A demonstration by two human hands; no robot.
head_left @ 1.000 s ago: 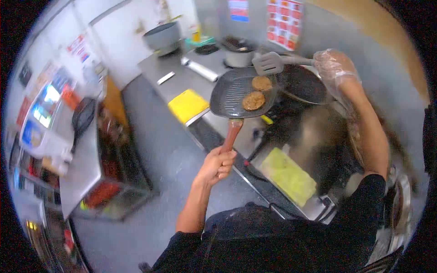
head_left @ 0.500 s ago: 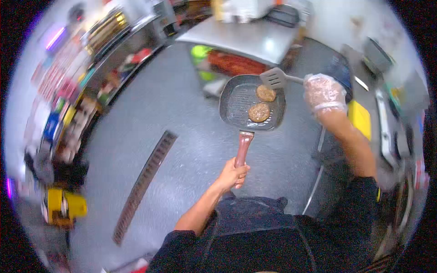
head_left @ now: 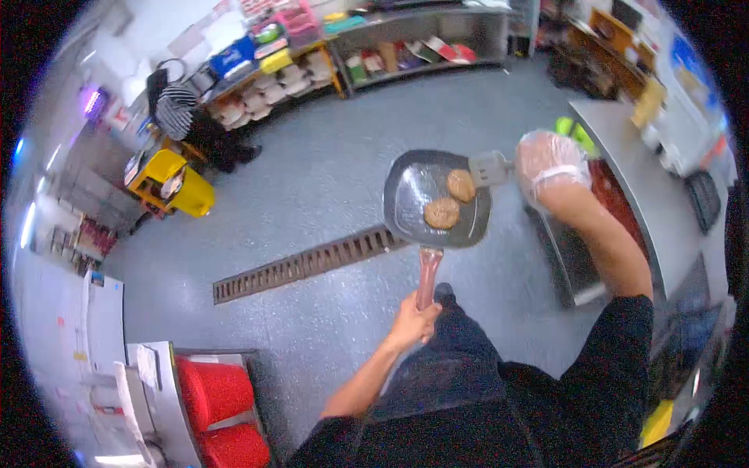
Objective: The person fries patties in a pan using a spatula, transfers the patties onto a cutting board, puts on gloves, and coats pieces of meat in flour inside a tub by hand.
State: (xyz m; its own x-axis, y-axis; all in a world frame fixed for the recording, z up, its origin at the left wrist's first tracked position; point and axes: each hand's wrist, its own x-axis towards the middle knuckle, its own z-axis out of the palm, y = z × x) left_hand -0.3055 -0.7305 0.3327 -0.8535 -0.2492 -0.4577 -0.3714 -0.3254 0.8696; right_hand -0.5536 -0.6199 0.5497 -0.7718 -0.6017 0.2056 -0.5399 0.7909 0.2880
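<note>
our left hand [head_left: 416, 321] clenches the pan handle [head_left: 428, 274], our gloved right hand [head_left: 552, 165] grasps the spatula [head_left: 488, 168]; we should hold the pan [head_left: 409, 204] level over the floor [head_left: 312, 168] (two patties [head_left: 442, 213] sit inside).

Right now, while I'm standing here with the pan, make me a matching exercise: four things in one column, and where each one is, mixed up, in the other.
Things:
1. Pan
2. Two patties
3. Spatula
4. Drain

Places:
A. Set in the grey floor
B. In the gloved right grip
C. In the bare left grip, by its handle
D. Lying side by side on a dark cooking surface

Right pairs: 1-C, 2-D, 3-B, 4-A.
</note>
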